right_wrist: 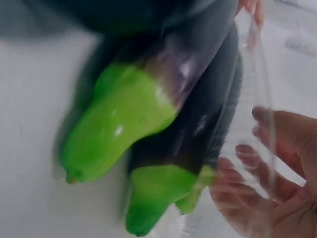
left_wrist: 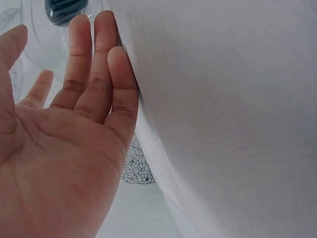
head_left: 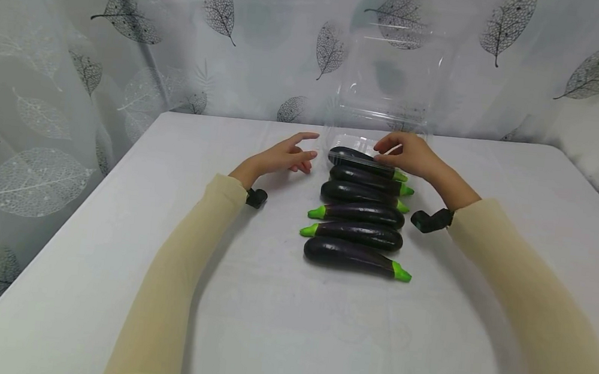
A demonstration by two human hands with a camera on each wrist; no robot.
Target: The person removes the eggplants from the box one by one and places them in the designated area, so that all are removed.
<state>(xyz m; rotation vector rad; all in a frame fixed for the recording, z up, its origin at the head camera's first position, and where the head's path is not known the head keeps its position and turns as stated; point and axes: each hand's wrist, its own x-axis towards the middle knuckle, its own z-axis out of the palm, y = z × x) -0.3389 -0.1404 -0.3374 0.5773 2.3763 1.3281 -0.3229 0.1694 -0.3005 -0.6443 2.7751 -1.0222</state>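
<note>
A clear plastic clamshell box (head_left: pixel 355 142) lies at the table's far edge, its transparent lid (head_left: pixel 394 75) raised upright behind it. Several dark purple eggplants with green stems run in a column toward me; the nearest eggplant (head_left: pixel 349 256) has its stem to the right. The box's front edge crosses the farthest eggplant (head_left: pixel 353 156). My left hand (head_left: pixel 287 154) is beside the box's left side, fingers spread and holding nothing. At the right side is my right hand (head_left: pixel 408 153), thumb and fingers apart around the clear wall (right_wrist: pixel 270 148) in the right wrist view.
A white cloth covers the table (head_left: pixel 285 330). Behind it hangs a pale curtain (head_left: pixel 270 40) printed with grey leaves, which also falls along the left side. Each wrist wears a small black camera (head_left: pixel 256 198).
</note>
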